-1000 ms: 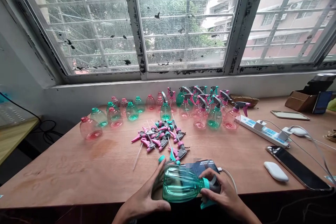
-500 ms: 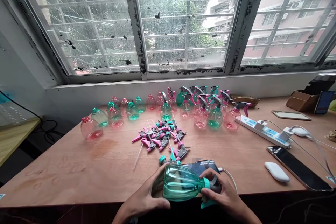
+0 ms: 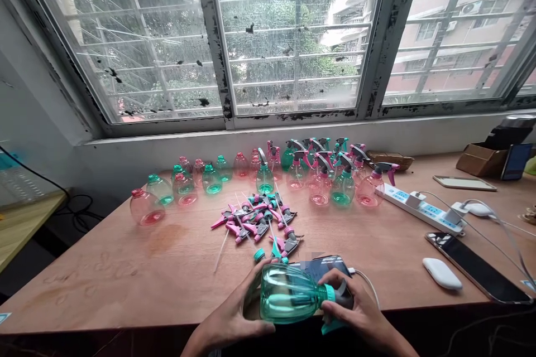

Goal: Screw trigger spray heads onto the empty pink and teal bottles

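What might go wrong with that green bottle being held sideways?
If the right hand loosens its grip, the green bottle might slip and fall: it seems to hang right at the front edge of the table. It might also knock the phone that shows just beyond it.

Green spray bottle [image 3: 288, 293]: glossy, transparent plastic
Trigger sprayers [image 3: 260, 227] beyond bottle: smooth plastic
Tabletop [image 3: 167, 273]: smooth wood
Black smartphone [image 3: 477, 268] right of bottle: glossy

4 open green btls [image 3: 213, 181], approx 6 open pink btls [image 3: 147, 212], 1 held green btl [image 3: 287, 297], 1 pwr strip [image 3: 421, 211], 1 cardboard box [image 3: 477, 162]; capped btls [image 3: 369, 192] & loose spray heads [image 3: 259, 227] too jumbled to count
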{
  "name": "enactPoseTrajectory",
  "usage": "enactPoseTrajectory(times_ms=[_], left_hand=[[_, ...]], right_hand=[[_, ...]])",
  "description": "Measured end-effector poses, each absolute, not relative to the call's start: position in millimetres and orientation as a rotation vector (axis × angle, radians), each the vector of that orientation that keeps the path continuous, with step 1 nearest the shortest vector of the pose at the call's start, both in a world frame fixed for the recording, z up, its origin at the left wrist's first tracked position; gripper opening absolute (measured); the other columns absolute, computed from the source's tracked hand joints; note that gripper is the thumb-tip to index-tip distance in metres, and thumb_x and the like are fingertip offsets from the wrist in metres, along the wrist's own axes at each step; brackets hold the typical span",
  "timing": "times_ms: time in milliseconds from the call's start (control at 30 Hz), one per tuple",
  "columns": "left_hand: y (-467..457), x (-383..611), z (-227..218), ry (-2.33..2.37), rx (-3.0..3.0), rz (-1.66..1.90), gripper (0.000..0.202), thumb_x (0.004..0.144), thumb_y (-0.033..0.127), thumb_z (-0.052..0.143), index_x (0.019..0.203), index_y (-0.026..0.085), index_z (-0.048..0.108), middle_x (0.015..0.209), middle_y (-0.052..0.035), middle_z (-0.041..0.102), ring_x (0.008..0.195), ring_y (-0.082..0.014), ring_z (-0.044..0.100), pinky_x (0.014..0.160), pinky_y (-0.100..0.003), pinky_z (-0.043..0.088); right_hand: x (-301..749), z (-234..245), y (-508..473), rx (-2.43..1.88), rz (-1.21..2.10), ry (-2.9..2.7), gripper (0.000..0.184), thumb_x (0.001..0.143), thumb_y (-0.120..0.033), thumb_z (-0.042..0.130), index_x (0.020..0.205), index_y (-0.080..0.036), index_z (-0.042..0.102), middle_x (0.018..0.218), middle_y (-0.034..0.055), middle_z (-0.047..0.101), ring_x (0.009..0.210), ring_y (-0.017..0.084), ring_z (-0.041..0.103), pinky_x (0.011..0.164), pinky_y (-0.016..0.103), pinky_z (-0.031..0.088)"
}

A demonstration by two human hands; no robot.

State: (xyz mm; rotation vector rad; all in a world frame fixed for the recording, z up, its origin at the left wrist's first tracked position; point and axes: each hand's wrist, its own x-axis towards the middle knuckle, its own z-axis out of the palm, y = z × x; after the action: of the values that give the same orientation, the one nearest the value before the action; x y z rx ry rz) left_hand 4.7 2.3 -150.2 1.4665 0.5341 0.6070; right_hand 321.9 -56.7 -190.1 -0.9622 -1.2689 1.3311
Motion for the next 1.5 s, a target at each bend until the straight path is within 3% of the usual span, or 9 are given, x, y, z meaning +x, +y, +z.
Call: enactPoseTrajectory(times_ms=[233, 367, 500, 667, 900, 1067, 1200, 1333, 1500], left_hand=[[2, 3, -157, 0.596, 1.423, 0.628, 0.133, 0.077, 0.046, 0.102, 0.178, 0.042, 0.016, 0.189, -0.0119, 0.020, 0.172, -0.0434, 0.024, 0.139, -0.066, 0.020], [5, 4, -154, 0.539, 1.460, 0.615, 0.112, 0.084, 0.045, 0.097, 0.175, 0.037, 0.032, 0.186, -0.0121, 0.029, 0.172, -0.0417, 0.027, 0.140, -0.062, 0.021], [4, 4, -156, 0.526, 1.469, 0.631, 0.103, 0.097, 0.037, 0.086, 0.176, 0.047, 0.020, 0.187, -0.0080, 0.028, 0.171, -0.0373, 0.031, 0.138, -0.061, 0.028], [4, 1, -161, 0.567, 1.444, 0.620, 0.128, 0.081, 0.042, 0.100, 0.177, 0.043, 0.015, 0.188, -0.0092, 0.022, 0.173, -0.0396, 0.025, 0.140, -0.062, 0.020], [6, 1, -160, 0.526, 1.518, 0.591, 0.105, 0.098, 0.041, 0.083, 0.177, 0.046, 0.014, 0.186, -0.0093, 0.030, 0.169, -0.0386, 0.036, 0.135, -0.060, 0.035], [4, 2, -157, 0.577, 1.460, 0.599, 0.130, 0.081, 0.048, 0.098, 0.178, 0.040, 0.012, 0.186, -0.0136, 0.028, 0.169, -0.0430, 0.034, 0.137, -0.064, 0.027], [2, 5, -150, 0.526, 1.472, 0.599, 0.107, 0.086, 0.045, 0.095, 0.174, 0.033, 0.035, 0.182, -0.0147, 0.037, 0.167, -0.0422, 0.038, 0.137, -0.063, 0.030], [1, 5, -152, 0.553, 1.490, 0.616, 0.099, 0.100, 0.040, 0.082, 0.177, 0.045, 0.021, 0.186, -0.0099, 0.029, 0.171, -0.0377, 0.032, 0.137, -0.060, 0.029], [4, 2, -157, 0.547, 1.442, 0.600, 0.125, 0.080, 0.046, 0.099, 0.177, 0.039, 0.020, 0.187, -0.0125, 0.025, 0.171, -0.0432, 0.027, 0.139, -0.065, 0.023]], right_hand=[[323, -191, -56, -0.961, 1.323, -1.272, 0.044, 0.088, -0.053, 0.094, 0.109, -0.021, 0.073, 0.082, -0.0028, 0.071, 0.065, 0.017, 0.077, 0.062, 0.029, 0.066], [322, -192, -56, -0.962, 1.330, -1.280, 0.045, 0.089, -0.054, 0.094, 0.110, -0.021, 0.072, 0.078, -0.0025, 0.072, 0.064, 0.019, 0.079, 0.061, 0.031, 0.068], [323, -194, -55, -0.967, 1.322, -1.289, 0.046, 0.088, -0.055, 0.094, 0.109, -0.020, 0.072, 0.075, -0.0025, 0.072, 0.063, 0.020, 0.078, 0.061, 0.031, 0.067], [323, -195, -55, -0.971, 1.308, -1.295, 0.045, 0.089, -0.055, 0.093, 0.109, -0.020, 0.073, 0.076, -0.0024, 0.072, 0.064, 0.017, 0.074, 0.062, 0.028, 0.063], [321, -194, -55, -0.965, 1.332, -1.281, 0.045, 0.088, -0.055, 0.093, 0.109, -0.021, 0.072, 0.079, -0.0027, 0.071, 0.064, 0.017, 0.074, 0.062, 0.030, 0.066], [322, -196, -55, -0.966, 1.330, -1.288, 0.047, 0.089, -0.058, 0.092, 0.109, -0.021, 0.071, 0.079, -0.0020, 0.071, 0.066, 0.017, 0.073, 0.062, 0.029, 0.064], [322, -194, -55, -0.973, 1.319, -1.300, 0.047, 0.088, -0.058, 0.092, 0.108, -0.021, 0.071, 0.076, -0.0017, 0.071, 0.066, 0.018, 0.072, 0.062, 0.029, 0.061], [321, -192, -55, -0.992, 1.323, -1.293, 0.049, 0.087, -0.060, 0.092, 0.108, -0.021, 0.071, 0.077, -0.0014, 0.072, 0.065, 0.019, 0.074, 0.062, 0.031, 0.061], [321, -191, -56, -1.007, 1.321, -1.287, 0.050, 0.086, -0.060, 0.093, 0.108, -0.022, 0.070, 0.074, -0.0020, 0.073, 0.064, 0.021, 0.076, 0.063, 0.032, 0.062]])
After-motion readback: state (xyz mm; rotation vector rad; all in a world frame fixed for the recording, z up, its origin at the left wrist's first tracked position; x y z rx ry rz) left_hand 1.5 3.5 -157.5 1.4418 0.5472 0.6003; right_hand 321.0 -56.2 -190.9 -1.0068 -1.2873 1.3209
